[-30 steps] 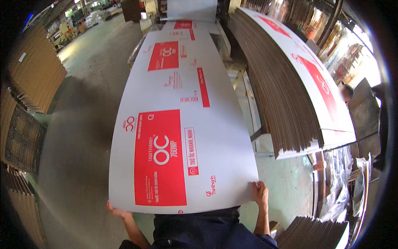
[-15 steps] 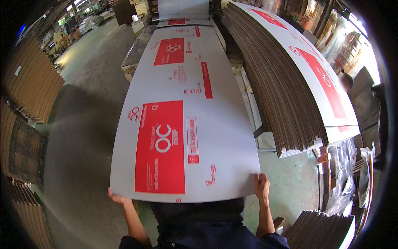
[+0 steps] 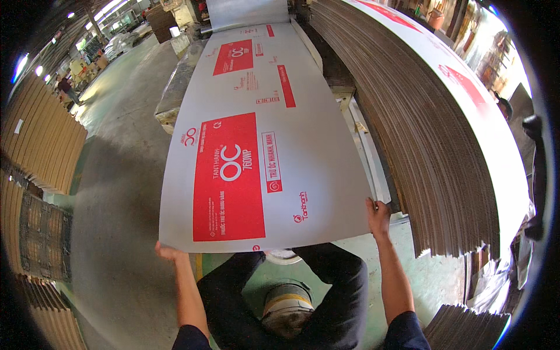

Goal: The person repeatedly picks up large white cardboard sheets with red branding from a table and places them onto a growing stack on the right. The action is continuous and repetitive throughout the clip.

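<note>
A long white cardboard sheet (image 3: 326,157) with red printed panels stretches from my hands to the machine at the far end. My left hand (image 3: 170,252) is closed on its near left corner, fingers partly hidden by the board. At the near right corner, my right hand (image 3: 379,217) grips the edge, its thumb side showing. The sheet's far end lies by a pale metal plate (image 3: 248,13) on the machine. Below the near edge my legs show, bent and apart, with a bucket-like round container (image 3: 287,300) between them.
A tall stack of cardboard sheets (image 3: 420,146), printed white on top, stands along the right. Another cardboard stack (image 3: 466,326) sits at the lower right. Brown board stacks (image 3: 44,128) line the left side. A person (image 3: 69,90) stands far left on the concrete floor.
Both hands have moved forward with the sheet, which has shifted away from me toward the machine. My legs and the container between them have come into view.
</note>
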The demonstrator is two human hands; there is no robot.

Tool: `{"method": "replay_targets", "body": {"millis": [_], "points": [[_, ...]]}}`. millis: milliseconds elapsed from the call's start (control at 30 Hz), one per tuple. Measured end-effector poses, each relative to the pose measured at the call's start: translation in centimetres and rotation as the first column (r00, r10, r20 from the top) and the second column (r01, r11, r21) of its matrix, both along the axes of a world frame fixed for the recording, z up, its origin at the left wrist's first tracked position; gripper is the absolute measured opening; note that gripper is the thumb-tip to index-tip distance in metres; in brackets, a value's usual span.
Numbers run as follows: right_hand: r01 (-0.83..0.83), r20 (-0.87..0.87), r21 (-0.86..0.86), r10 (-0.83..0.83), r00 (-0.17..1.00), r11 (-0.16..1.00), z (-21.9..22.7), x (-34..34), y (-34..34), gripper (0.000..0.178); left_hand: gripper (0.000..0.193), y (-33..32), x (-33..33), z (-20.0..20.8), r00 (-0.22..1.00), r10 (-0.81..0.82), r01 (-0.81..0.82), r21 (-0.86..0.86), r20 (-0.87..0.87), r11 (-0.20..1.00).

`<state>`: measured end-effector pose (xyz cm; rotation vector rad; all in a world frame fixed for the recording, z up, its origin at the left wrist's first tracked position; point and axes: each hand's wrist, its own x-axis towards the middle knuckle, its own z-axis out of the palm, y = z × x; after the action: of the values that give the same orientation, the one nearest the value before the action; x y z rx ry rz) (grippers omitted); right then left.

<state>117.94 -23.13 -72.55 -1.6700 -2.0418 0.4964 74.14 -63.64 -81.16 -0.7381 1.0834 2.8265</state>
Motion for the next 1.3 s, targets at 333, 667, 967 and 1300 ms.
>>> {"method": "replay_targets", "body": {"millis": [333, 667, 967, 1300], "points": [[-0.075, -0.086, 0.096, 0.083, 0.993, 0.993, -2.1, -8.9, 12.2, 0.055, 0.052, 9.6, -8.3, 3.5, 0.926, -0.360, 0.374, -0.393, 0.111, 0.840], [-0.495, -0.002, 0.413, 0.544, 0.839, 0.765, 21.2, -5.7, -0.1, 0.027, 0.061, 1.5, -0.3, 1.5, 0.709, -0.683, 0.684, -0.405, 0.175, 0.607], [0.139, 0.262, 0.430, -0.270, 0.927, 0.892, 31.5, 18.3, -11.3, 0.040, 0.032, -2.6, 21.9, 3.9, 0.545, -0.819, 0.835, -0.198, 0.178, 0.513], [-0.081, 0.450, 0.639, -0.286, 0.846, 0.765, 26.6, 21.7, -7.6, 0.047, 0.025, -0.7, 28.4, 7.1, 0.274, -0.954, 0.924, -0.241, -0.124, 0.297]]}}
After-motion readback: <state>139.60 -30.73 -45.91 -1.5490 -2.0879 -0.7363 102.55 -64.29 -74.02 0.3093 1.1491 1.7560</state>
